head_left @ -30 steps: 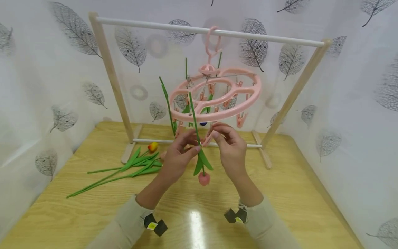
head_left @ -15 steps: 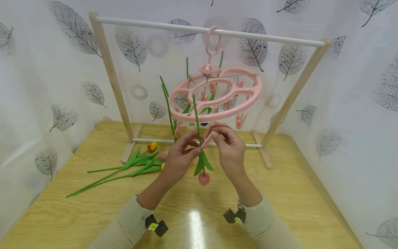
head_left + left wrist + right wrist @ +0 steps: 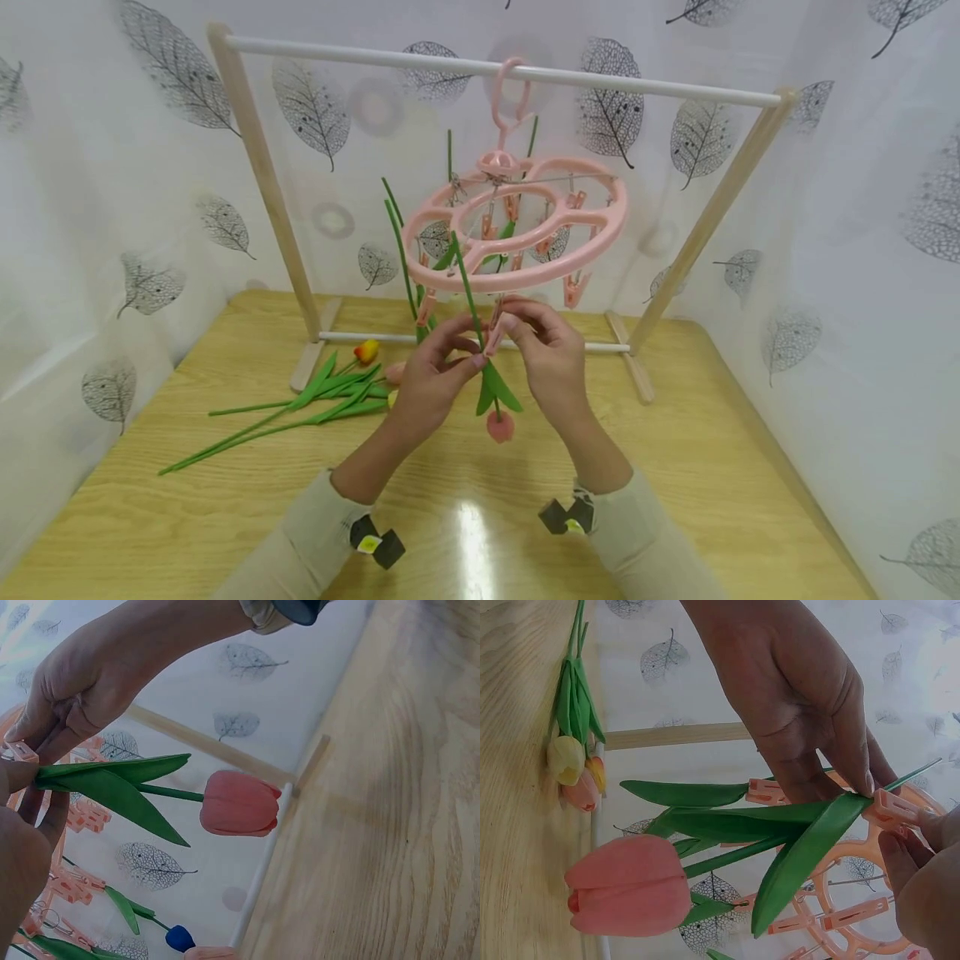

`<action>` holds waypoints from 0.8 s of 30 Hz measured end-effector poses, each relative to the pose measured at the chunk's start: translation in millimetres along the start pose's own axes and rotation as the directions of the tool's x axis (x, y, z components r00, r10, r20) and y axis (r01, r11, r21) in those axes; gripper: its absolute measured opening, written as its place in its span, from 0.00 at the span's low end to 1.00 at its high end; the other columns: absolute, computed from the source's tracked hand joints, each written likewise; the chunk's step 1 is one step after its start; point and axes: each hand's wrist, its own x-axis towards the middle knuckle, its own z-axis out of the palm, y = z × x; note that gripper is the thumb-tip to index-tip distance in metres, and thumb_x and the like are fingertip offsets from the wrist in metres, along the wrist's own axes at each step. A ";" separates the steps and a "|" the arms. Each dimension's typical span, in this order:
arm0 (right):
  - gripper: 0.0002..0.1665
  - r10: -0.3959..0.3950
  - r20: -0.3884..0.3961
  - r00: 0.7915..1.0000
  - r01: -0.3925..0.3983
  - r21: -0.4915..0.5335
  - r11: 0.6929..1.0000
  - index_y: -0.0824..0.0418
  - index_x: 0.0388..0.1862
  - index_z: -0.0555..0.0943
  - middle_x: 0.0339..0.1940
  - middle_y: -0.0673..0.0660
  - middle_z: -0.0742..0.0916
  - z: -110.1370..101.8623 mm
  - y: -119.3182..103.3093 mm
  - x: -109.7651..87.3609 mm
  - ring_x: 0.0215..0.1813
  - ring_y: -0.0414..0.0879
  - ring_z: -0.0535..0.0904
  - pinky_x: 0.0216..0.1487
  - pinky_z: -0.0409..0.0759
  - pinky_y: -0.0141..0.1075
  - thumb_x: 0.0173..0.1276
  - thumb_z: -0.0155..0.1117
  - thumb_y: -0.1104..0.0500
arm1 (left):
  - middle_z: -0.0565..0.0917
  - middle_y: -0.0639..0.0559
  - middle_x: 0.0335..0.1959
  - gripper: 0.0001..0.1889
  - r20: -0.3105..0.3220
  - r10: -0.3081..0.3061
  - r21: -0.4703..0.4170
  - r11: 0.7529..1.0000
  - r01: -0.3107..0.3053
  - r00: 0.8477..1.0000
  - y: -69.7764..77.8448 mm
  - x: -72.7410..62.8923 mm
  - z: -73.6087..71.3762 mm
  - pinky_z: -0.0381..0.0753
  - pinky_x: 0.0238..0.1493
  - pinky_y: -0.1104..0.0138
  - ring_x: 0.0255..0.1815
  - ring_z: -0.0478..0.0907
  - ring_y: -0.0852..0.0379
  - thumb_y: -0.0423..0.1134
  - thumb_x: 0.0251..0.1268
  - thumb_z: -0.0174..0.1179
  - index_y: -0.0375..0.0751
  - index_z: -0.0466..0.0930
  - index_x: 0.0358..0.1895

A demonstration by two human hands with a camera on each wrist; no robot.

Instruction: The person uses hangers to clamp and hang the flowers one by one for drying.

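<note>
A pink artificial tulip [image 3: 500, 426] hangs head down below the front of the pink round clip hanger [image 3: 525, 279]. My left hand [image 3: 429, 375] pinches its green stem [image 3: 467, 287] just above the leaves. From the other side my right hand [image 3: 557, 358] pinches a pink clothespin [image 3: 891, 810], whose tip meets the stem at the left fingertips. In the left wrist view the tulip's bloom [image 3: 240, 802] points toward the tabletop. Whether the clothespin's jaws bite fully on the stem I cannot tell.
Several tulips [image 3: 330, 404] lie on the wooden table [image 3: 675, 500] at the left. Other tulips hang upside down from the hanger, one with a blue bloom [image 3: 180, 938]. A rack with a white rod [image 3: 375, 57] carries the hanger; unused clothespins [image 3: 576, 290] dangle at its right.
The tulip's bloom has swung slightly to the right and its stem tip slightly left. The hanger has shifted a little leftward. Both hands keep their pinch, the right one moving slightly left.
</note>
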 end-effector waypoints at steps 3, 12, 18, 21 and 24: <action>0.13 -0.006 0.018 1.000 0.006 0.010 1.000 0.67 0.50 0.84 0.52 0.57 0.87 -0.5 1.4 1.0 0.52 0.46 0.85 0.54 0.84 0.34 0.72 0.66 0.60 | 0.74 0.43 0.65 0.26 -0.002 -0.004 -0.021 1.000 0.004 1.000 -2.4 0.2 -0.8 0.84 0.49 0.70 0.54 0.76 0.54 0.24 0.70 0.59 0.41 0.71 0.69; 0.16 -0.010 0.023 1.000 0.008 0.064 0.998 0.68 0.55 0.82 0.51 0.57 0.87 0.0 3.6 2.1 0.54 0.47 0.84 0.55 0.84 0.35 0.72 0.66 0.62 | 0.74 0.40 0.63 0.22 -0.014 -0.006 -0.037 0.999 0.005 1.000 -6.7 0.5 -2.4 0.81 0.60 0.65 0.60 0.75 0.51 0.27 0.72 0.58 0.39 0.72 0.67; 0.16 -0.012 0.033 0.999 0.009 0.075 0.997 0.69 0.55 0.81 0.54 0.63 0.85 1.0 2.8 2.3 0.55 0.49 0.85 0.58 0.83 0.38 0.71 0.66 0.63 | 0.76 0.50 0.61 0.22 -0.031 0.025 -0.024 0.999 -0.026 0.999 -7.6 1.6 -4.8 0.80 0.63 0.63 0.61 0.74 0.47 0.28 0.73 0.58 0.37 0.71 0.67; 0.16 -0.001 0.045 0.999 -0.003 0.086 0.996 0.69 0.56 0.81 0.55 0.63 0.85 1.0 2.7 1.6 0.54 0.48 0.85 0.59 0.83 0.38 0.72 0.65 0.63 | 0.76 0.49 0.61 0.21 -0.044 0.014 -0.024 1.000 -0.015 0.999 -7.5 1.7 -6.4 0.80 0.62 0.64 0.63 0.73 0.41 0.27 0.73 0.57 0.37 0.71 0.67; 0.16 0.012 0.061 0.998 -0.017 0.088 0.996 0.71 0.56 0.80 0.58 0.63 0.84 0.1 2.9 -0.1 0.57 0.48 0.84 0.61 0.82 0.38 0.72 0.65 0.64 | 0.76 0.48 0.60 0.22 -0.066 -0.019 -0.030 0.999 0.017 0.998 -7.5 0.9 -8.2 0.80 0.62 0.65 0.62 0.73 0.40 0.27 0.72 0.58 0.35 0.71 0.68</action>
